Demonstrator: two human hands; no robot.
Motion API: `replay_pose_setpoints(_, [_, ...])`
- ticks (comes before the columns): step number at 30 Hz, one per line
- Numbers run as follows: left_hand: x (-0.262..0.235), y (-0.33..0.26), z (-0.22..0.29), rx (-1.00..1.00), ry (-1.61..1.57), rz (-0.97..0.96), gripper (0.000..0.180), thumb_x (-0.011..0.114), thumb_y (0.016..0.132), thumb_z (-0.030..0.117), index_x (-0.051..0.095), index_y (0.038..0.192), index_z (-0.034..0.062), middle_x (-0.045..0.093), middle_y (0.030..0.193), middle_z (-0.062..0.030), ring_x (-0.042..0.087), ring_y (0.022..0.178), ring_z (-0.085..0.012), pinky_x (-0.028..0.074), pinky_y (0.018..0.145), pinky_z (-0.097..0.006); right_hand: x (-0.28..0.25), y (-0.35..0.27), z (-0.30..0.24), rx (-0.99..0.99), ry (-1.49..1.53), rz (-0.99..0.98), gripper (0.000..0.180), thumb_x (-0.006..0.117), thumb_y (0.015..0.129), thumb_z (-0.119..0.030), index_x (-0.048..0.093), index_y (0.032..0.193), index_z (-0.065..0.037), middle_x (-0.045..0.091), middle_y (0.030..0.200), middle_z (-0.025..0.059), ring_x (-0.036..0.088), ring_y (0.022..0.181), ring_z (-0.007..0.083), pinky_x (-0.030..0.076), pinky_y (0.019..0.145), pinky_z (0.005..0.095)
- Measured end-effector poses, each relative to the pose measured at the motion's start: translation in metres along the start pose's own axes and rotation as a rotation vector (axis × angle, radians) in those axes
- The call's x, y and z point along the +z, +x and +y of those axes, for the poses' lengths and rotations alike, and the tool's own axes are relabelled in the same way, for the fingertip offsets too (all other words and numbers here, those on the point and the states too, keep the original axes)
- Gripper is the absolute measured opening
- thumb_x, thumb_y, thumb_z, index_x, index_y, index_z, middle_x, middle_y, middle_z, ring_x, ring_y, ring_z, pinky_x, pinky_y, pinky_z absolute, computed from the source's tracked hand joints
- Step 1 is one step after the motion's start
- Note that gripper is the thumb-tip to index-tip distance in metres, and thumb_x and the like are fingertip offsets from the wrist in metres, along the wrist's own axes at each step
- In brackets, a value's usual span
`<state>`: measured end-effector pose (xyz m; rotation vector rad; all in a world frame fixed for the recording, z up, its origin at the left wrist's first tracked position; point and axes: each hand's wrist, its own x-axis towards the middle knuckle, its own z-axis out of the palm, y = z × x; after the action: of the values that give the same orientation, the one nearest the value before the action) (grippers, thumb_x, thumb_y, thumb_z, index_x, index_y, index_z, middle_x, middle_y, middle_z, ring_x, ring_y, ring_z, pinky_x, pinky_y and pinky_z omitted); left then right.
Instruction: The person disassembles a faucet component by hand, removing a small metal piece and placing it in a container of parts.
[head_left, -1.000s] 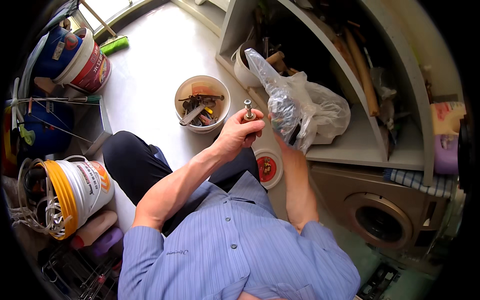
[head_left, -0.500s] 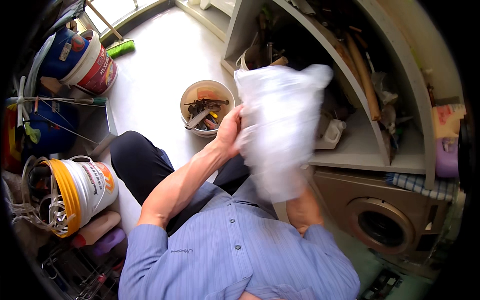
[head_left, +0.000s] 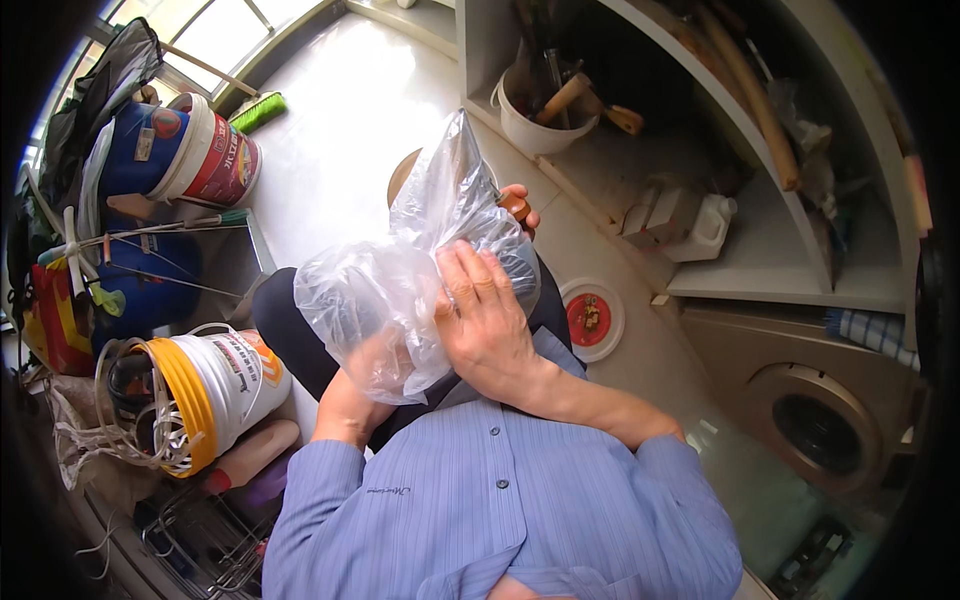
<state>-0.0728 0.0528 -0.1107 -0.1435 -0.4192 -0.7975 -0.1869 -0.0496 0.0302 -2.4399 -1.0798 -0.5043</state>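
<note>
A crumpled clear plastic bag [head_left: 350,300] is held up over my lap. Inside its upper part shows a dark, shiny thing tapering to a point, its kind blurred by the film. My left hand [head_left: 385,350] is mostly behind or within the film; fingertips, seemingly its own, curl at the bag's far right side around a brown, rounded piece [head_left: 515,207] like a handle. My right hand [head_left: 485,315] presses on the front of the bag, fingers close together and gripping the film. Behind the bag, only the rim of a tool bucket [head_left: 400,178] shows.
A round white lid with a red centre [head_left: 592,318] lies on the floor at right. Shelving holds a white bucket of tools [head_left: 545,125] and a white jug [head_left: 705,228]. Buckets [head_left: 225,385] line the left, a green broom [head_left: 258,112] beyond. A washing machine [head_left: 815,430] stands right.
The bag, a white blur at the right before, has come left to the middle. My right hand is now on its front. The view has shifted, and the bag covers most of the tool bucket.
</note>
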Motion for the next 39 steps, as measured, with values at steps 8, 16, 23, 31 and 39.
replay_pose_setpoints(8, [0.024, -0.007, -0.029, 0.211, -0.027, 0.122, 0.078, 0.069, 0.093, 0.045, 0.034, 0.154, 0.0104, 0.047, 0.134, -0.0234, 0.054, 0.123, -0.0379, 0.042, 0.111, -0.051, -0.038, -0.039, 0.025, 0.061, 0.419, 0.357, 0.035, 0.06, 0.09, -0.01, 0.061, 0.123, 0.004, 0.06, 0.124, 0.0194, 0.057, 0.12, 0.0369, 0.044, 0.105, 0.0504])
replay_pose_setpoints(16, [0.047, -0.015, -0.004, 0.191, 0.079, 0.321, 0.055, 0.06, 0.1, 0.035, 0.041, 0.145, 0.0114, 0.053, 0.125, -0.0164, 0.057, 0.112, -0.0294, 0.046, 0.102, -0.045, 0.006, -0.075, 0.051, 1.121, 2.02, 0.032, 0.041, 0.043, 0.11, -0.033, 0.046, 0.139, -0.005, 0.059, 0.129, 0.0071, 0.062, 0.114, 0.0192, 0.056, 0.096, 0.044])
replay_pose_setpoints(23, [0.049, -0.02, 0.025, 0.312, 0.209, 0.4, 0.043, 0.057, 0.102, 0.032, 0.046, 0.139, 0.0117, 0.056, 0.119, -0.0146, 0.057, 0.104, -0.0257, 0.05, 0.091, -0.04, 0.02, -0.03, 0.084, 0.986, 1.746, -0.091, 0.032, 0.059, 0.104, -0.034, 0.062, 0.114, -0.003, 0.07, 0.091, 0.0062, 0.068, 0.076, 0.0147, 0.054, 0.063, 0.0266])
replay_pose_setpoints(31, [0.049, -0.028, 0.046, 0.399, 0.309, 0.468, 0.03, 0.053, 0.105, 0.028, 0.052, 0.131, 0.012, 0.058, 0.112, -0.0124, 0.058, 0.095, -0.0214, 0.055, 0.079, -0.034, 0.046, -0.009, 0.074, 1.025, 1.958, -0.173, 0.039, 0.062, 0.101, -0.042, 0.064, 0.11, -0.005, 0.068, 0.088, 0.0026, 0.065, 0.069, 0.0116, 0.054, 0.062, 0.026])
replay_pose_setpoints(39, [0.041, -0.052, 0.052, 0.551, 0.432, 0.691, 0.033, 0.051, 0.106, 0.031, 0.05, 0.13, 0.0082, 0.057, 0.105, -0.0151, 0.06, 0.09, -0.0253, 0.056, 0.073, -0.036, 0.036, -0.002, 0.076, 0.946, 1.818, -0.351, 0.026, 0.061, 0.102, -0.028, 0.063, 0.114, -0.005, 0.07, 0.09, 0.0039, 0.069, 0.07, 0.013, 0.054, 0.061, 0.0254])
